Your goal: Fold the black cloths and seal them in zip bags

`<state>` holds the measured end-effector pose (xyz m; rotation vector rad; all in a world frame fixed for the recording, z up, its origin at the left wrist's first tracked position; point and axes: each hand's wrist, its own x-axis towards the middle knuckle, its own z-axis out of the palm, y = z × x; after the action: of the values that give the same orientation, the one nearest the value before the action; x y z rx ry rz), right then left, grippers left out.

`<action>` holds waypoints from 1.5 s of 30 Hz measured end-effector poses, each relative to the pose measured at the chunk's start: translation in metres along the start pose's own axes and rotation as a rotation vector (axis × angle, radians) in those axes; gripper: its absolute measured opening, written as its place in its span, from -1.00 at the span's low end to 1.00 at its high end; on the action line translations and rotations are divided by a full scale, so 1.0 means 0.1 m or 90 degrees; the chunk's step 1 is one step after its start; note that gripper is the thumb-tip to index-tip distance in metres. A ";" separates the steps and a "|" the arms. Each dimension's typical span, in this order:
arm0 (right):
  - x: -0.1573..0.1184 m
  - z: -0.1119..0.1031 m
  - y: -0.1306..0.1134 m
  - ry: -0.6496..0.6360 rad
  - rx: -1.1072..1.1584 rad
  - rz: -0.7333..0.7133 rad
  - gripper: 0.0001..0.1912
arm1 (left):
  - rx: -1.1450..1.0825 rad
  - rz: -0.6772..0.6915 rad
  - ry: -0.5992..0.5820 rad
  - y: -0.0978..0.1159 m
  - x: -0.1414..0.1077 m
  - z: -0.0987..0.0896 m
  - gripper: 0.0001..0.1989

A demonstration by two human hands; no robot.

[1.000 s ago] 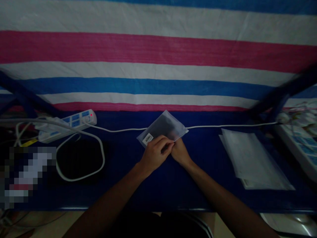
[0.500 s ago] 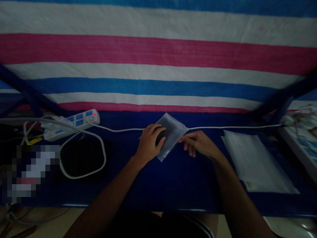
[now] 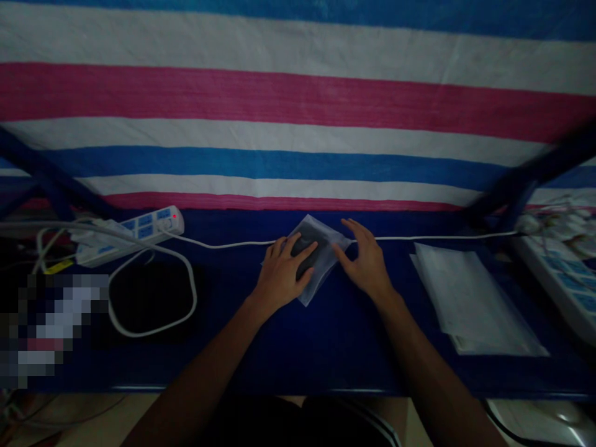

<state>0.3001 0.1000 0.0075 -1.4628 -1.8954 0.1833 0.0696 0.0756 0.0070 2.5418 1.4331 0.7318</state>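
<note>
l hand (image 3: 278, 278) is pressing w/ fingers apart on the clear bag (image 3: 329, 238), which is lying w/ a dark item (image 3: 305, 265) inside on the blue table (image 3: 326, 354), prob. over the white cable (image 3: 419, 237). r hand (image 3: 370, 264) is spreading its fingers by the r corner, contact unclear. bag may be slipping or creasing b/c cable's making an uneven base.

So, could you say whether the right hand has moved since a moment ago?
Yes, forward: the right hand now reaches across the cable; before, it was on the near side.
</note>
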 end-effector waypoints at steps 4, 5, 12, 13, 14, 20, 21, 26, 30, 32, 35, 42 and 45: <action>-0.07 0.20 0.07 -0.083 -0.044 -0.025 -0.30 | 0.000 -0.001 0.003 0.06 0.02 -0.06 -0.49; -0.09 0.23 0.10 -0.099 -0.052 -0.025 -0.28 | -0.004 0.003 0.006 0.07 0.02 -0.07 -0.54; -0.12 0.18 0.10 -0.054 -0.111 0.094 -0.08 | -0.071 0.056 0.041 0.08 0.01 -0.10 -0.76; -0.10 0.14 0.08 -0.045 -0.118 0.104 -0.15 | -0.086 0.072 0.044 0.07 0.01 -0.10 -0.73; -0.09 0.11 0.06 -0.040 -0.121 0.109 -0.23 | -0.103 0.085 0.051 0.07 0.01 -0.10 -0.70; -0.01 -0.05 -0.06 -0.071 -0.049 0.141 -0.54 | -0.131 0.033 0.117 -0.03 0.04 -0.11 -0.79; 0.00 -0.07 -0.07 -0.098 -0.029 0.157 -0.54 | -0.119 0.025 0.098 -0.05 0.04 -0.11 -0.73; -0.01 -0.08 -0.09 -0.227 0.077 0.154 -0.56 | -0.082 0.026 0.009 -0.07 0.03 -0.11 -0.65; -0.02 -0.07 -0.08 -0.294 0.180 0.136 -0.66 | -0.157 0.010 0.010 -0.04 0.03 -0.13 -0.84; -0.02 -0.07 -0.10 -0.326 0.251 0.135 -0.68 | -0.216 -0.026 0.024 -0.06 0.03 -0.11 -0.88; -0.04 -0.08 -0.15 -0.388 0.377 0.151 -0.68 | -0.278 -0.099 0.051 -0.12 0.04 -0.04 -0.87; -0.08 -0.06 -0.25 -0.472 0.523 0.203 -0.69 | -0.493 -0.178 -0.056 -0.23 0.06 -0.03 -0.89; -0.05 -0.12 -0.25 -0.501 0.504 0.223 -0.63 | -0.598 -0.189 -0.043 -0.26 0.08 -0.06 -0.91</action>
<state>0.2882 0.0832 0.0268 -1.1947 -1.7267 1.6650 0.0502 0.0959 0.0064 1.5852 1.0385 0.9511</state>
